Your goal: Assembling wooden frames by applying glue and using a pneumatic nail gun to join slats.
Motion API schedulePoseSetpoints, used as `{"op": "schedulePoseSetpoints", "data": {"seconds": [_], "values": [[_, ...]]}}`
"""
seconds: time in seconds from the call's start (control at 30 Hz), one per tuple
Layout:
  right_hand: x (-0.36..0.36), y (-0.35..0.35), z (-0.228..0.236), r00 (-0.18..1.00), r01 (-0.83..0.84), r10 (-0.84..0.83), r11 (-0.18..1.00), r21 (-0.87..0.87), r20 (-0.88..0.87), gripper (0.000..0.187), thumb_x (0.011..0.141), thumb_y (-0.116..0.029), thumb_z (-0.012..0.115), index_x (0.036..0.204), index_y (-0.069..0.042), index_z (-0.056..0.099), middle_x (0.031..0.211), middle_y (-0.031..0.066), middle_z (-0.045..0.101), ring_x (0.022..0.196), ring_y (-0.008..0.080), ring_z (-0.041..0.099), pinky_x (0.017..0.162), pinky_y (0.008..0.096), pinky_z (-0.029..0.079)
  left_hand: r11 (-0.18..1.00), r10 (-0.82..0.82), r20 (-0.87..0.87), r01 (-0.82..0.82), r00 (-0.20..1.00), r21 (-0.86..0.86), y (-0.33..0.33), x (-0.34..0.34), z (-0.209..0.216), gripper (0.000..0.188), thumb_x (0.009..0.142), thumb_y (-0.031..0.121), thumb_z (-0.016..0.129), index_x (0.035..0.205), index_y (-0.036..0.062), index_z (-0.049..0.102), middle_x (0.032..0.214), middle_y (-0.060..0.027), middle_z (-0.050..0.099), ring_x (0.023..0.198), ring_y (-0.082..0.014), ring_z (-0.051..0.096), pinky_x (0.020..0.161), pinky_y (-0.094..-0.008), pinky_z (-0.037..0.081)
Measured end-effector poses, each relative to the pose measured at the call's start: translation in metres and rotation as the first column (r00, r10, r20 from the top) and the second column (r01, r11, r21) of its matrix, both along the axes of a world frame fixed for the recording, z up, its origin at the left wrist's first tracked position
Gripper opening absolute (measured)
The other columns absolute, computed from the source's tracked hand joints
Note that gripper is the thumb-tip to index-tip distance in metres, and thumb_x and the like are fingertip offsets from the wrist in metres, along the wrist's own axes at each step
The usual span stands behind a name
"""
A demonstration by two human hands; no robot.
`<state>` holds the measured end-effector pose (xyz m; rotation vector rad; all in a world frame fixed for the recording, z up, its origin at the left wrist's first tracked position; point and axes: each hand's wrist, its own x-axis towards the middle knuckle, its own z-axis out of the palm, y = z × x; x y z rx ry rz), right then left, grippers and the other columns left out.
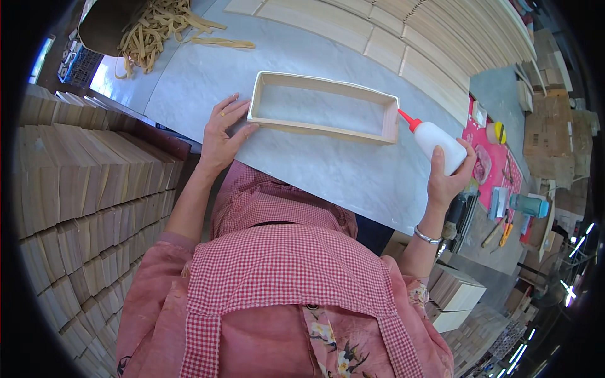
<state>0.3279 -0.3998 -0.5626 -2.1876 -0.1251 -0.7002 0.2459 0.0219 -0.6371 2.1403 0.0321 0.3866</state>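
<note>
A pale wooden rectangular frame [321, 128] with open middle stands on the grey marbled tabletop [296, 160], its long side running left to right. A white line runs along the top edges of its left end and far side. My left hand [224, 132] lies against the frame's left end with fingers stretched and spread, the thumb at the near corner. In my right hand [449, 176] is a white squeeze glue bottle [439, 146] with a red nozzle, gripped round its lower part. The bottle is tilted, and its red tip meets the top of the frame's right end.
Stacked wooden boards [75, 176] rise on the left. Tan bands [157, 31] spill from a dark container [104, 25] at the far left. Rows of pale wood strips [435, 50] line the far side. A pink mat [482, 164] with tools lies right, beside a blue-green bottle [528, 205].
</note>
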Motion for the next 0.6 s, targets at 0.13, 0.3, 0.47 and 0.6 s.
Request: {"op": "schedulePoseSetpoints", "data": {"seconds": [0.13,0.3,0.47,0.6], "values": [[-0.021,-0.008,0.004,1.0,-0.003,0.003,1.0,-0.023,-0.017,0.047,0.082,-0.013,0.077,0.123,-0.005,0.056,0.118,0.0124,0.061,0.101,0.0265,0.06,0.09,0.0367,0.051,1.0,0.002,0.002,-0.002,1.0,0.01,0.0,0.0,-0.002,0.047,0.083,0.008,0.076,0.129,0.0059,0.07,0.133,-0.0084,0.068,0.139,-0.0304,0.046,0.114,-0.0405,0.041],[-0.046,-0.012,0.008,0.999,0.001,-0.003,0.999,-0.046,-0.041,0.048,0.081,-0.013,0.077,0.124,-0.005,0.056,0.117,0.012,0.061,0.1,0.0263,0.059,0.089,0.0363,0.05,1.0,-0.003,0.021,0.003,1.0,0.004,0.002,0.002,-0.006,0.047,0.083,0.008,0.076,0.129,0.0055,0.07,0.132,-0.0086,0.068,0.139,-0.0302,0.046,0.114,-0.0402,0.041],[-0.058,-0.001,0.007,0.997,-0.003,0.002,1.0,-0.019,-0.079,0.049,0.081,-0.015,0.076,0.124,-0.005,0.055,0.118,0.0124,0.06,0.101,0.0261,0.058,0.09,0.0368,0.05,0.999,0.008,0.045,-0.01,0.999,0.052,0.007,-0.003,-0.006,0.047,0.082,0.009,0.077,0.128,0.0053,0.07,0.13,-0.0079,0.069,0.137,-0.0302,0.048,0.113,-0.0399,0.042],[-0.066,0.05,-0.005,0.975,-0.048,0.124,0.928,0.37,-0.184,0.05,0.081,-0.018,0.076,0.124,-0.006,0.054,0.119,0.0133,0.059,0.102,0.0262,0.058,0.091,0.0374,0.049,0.999,0.001,0.105,-0.006,0.994,0.051,0.002,0.0,-0.008,0.046,0.081,0.01,0.079,0.126,0.0058,0.071,0.128,-0.0057,0.07,0.135,-0.0307,0.05,0.112,-0.0393,0.043]]}}
